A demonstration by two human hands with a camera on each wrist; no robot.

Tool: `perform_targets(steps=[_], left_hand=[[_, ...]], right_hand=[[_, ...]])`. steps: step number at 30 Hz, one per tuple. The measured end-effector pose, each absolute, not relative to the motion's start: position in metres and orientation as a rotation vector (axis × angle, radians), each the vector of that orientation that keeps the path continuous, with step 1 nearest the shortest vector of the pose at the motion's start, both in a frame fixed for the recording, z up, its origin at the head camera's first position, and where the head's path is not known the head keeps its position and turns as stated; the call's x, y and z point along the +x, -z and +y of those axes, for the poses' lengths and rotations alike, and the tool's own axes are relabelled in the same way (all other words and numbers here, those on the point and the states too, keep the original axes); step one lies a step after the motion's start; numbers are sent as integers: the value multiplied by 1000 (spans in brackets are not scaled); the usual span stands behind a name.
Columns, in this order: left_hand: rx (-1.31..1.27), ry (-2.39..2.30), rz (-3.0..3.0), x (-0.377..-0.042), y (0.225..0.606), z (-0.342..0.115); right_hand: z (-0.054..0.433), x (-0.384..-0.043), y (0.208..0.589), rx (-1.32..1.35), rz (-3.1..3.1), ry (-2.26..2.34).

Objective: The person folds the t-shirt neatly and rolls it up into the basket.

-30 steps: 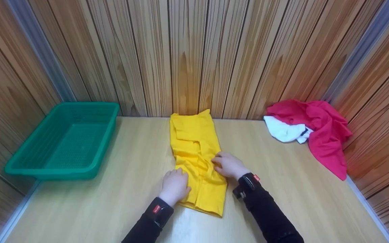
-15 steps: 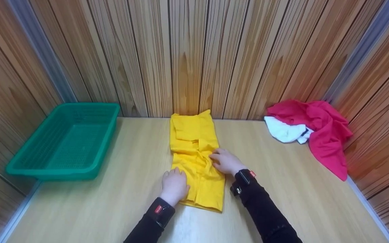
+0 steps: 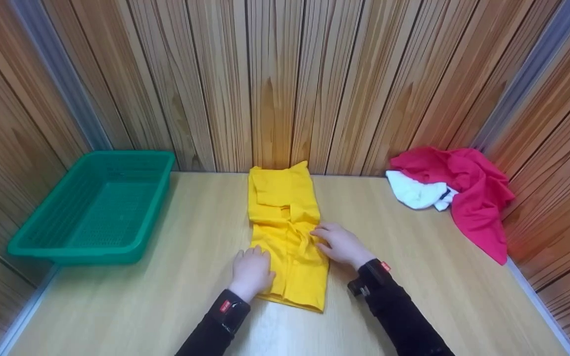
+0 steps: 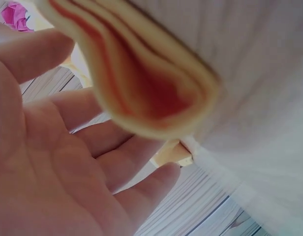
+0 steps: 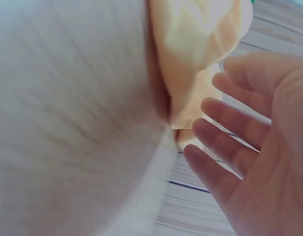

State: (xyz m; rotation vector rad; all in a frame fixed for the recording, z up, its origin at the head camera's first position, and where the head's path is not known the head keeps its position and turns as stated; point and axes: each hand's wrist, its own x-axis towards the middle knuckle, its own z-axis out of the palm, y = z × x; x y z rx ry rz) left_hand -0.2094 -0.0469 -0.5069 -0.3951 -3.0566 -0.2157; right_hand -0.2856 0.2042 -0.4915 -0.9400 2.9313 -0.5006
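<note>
A yellow garment (image 3: 285,198), folded into a long strip, lies on the table with its far end near the back wall. Its exact kind does not show. Over its near left edge rests my left hand (image 3: 251,271). In the left wrist view the fingers (image 4: 136,157) are nearly straight beside the rolled, layered fold (image 4: 156,93), which hides some fingertips. My right hand (image 3: 342,244) touches the garment's right edge, about halfway along. The right wrist view shows its fingers (image 5: 225,142) spread and relaxed beside the cloth (image 5: 191,64), holding nothing.
At the left stands a green plastic basket (image 3: 139,247) with nothing visible in it. A crumpled red cloth (image 3: 483,193) and a white cloth (image 3: 416,190) lie at the back right. Wood-panelled walls (image 3: 275,74) bound the table (image 3: 389,277) behind and at both sides.
The garment's near end has shifted slightly away from me and to the left. My right hand drew a little left, then back right. My left hand has moved slightly left.
</note>
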Motion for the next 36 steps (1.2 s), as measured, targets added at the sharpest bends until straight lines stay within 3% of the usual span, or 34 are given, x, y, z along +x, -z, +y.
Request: perform_targets(steps=[19,29,36], left_hand=[[-842,455,-2894,-184,500,-98],[-865,541,-2762,-176,504,-116],[-941,589,-2700,-180,510,-126]], right_hand=[[217,-228,492,-1259,2892,423],[223,-209,503,-1596,2859,478],[223,-205,505,-1543,2804,443]])
